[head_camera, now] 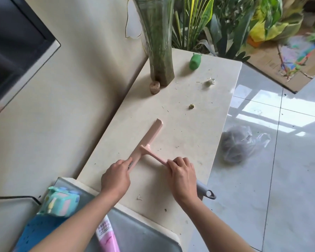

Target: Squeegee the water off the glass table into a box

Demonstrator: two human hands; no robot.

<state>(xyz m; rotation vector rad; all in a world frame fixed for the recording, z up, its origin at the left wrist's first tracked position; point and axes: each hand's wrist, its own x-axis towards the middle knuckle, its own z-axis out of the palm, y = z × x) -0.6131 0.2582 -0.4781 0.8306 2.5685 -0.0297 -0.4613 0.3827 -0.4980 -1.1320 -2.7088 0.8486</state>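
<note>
- Two-handed hold at a pale countertop (pixel 198 128): pink squeegee (pixel 149 140) flat on the slab, blade running diagonally away along the wall side, handle angled back toward the near right.
- Near end of the blade in the left hand (pixel 116 177), fingers curled and closed on it, probably to press the rubber edge down and steer it.
- End of the handle in the right hand (pixel 182 177), fingers wrapped and closed round it, likely supplying the pull; a grip at both points judged good for even pressure along the blade.
- No water visible around the blade, only dry specks and scraps; progress hard to judge.
- Grey, pale-rimmed surface (pixel 144 231) at the near end, below the wrists, carrying a pastel cube (pixel 60 202) and a pink tube (pixel 107 235); impossible to tell whether glass table or box.
- Grey tool handle (pixel 207 193) poking out from under the right wrist at the counter's edge, purpose unclear.
- Farther up the counter, well apart from the blade: tall vase (pixel 158 51), small round wooden piece (pixel 154 87) just beside its foot, green toy (pixel 195 61), possibly parked there to leave sweeping room.
- Clear plastic bag (pixel 240 144) on the tiled floor beside the counter.
</note>
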